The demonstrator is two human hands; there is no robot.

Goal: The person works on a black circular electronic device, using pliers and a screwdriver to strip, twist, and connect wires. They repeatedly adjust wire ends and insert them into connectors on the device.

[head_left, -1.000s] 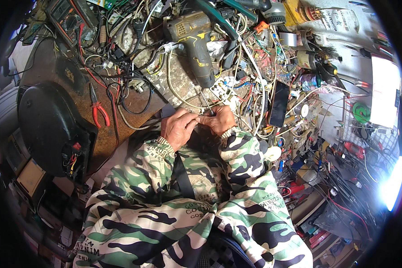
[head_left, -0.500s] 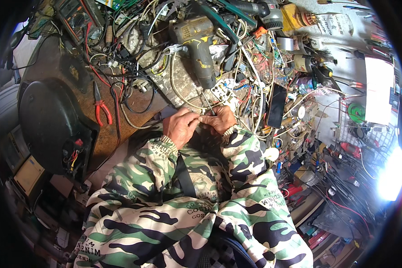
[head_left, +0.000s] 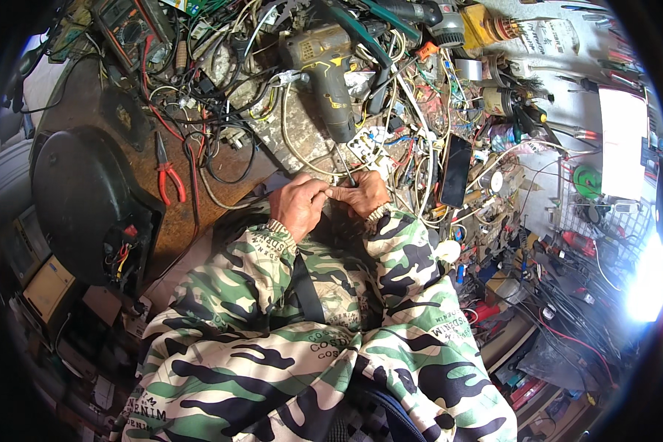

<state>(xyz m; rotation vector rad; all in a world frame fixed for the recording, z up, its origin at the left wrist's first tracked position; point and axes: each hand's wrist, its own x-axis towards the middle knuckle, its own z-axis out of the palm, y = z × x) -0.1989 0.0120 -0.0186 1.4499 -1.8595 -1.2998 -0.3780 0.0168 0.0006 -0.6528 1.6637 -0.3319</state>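
In the head view, the left hand (head_left: 298, 206) and the right hand (head_left: 364, 196) meet at the near edge of the cluttered tabletop (head_left: 177, 219), just in front of the person's body. The left fingers are curled, with thumb and forefinger pressed together at the tips, touching the right thumb; anything between them is too small to tell. The right fingers are bent around a slim tool (head_left: 343, 163), perhaps a screwdriver, though the knuckles cover much of it. Its thin metal shaft leans up and a little left out of the right hand, ending near the foot of the handle of a dark drill (head_left: 330, 88). Camouflage sleeves (head_left: 254, 269) with gathered cuffs cover both forearms.

Left of the hands, red-handled pliers (head_left: 169, 175) lie jaws up on brown wood, beside a large black rounded casing (head_left: 85, 206) with coloured wires showing at its lower end. A multimeter (head_left: 129, 31) sits at the upper left. A pale cable (head_left: 286, 136) curves down left of the drill, and right of the hands a black phone (head_left: 457, 171) lies among tangled wires.
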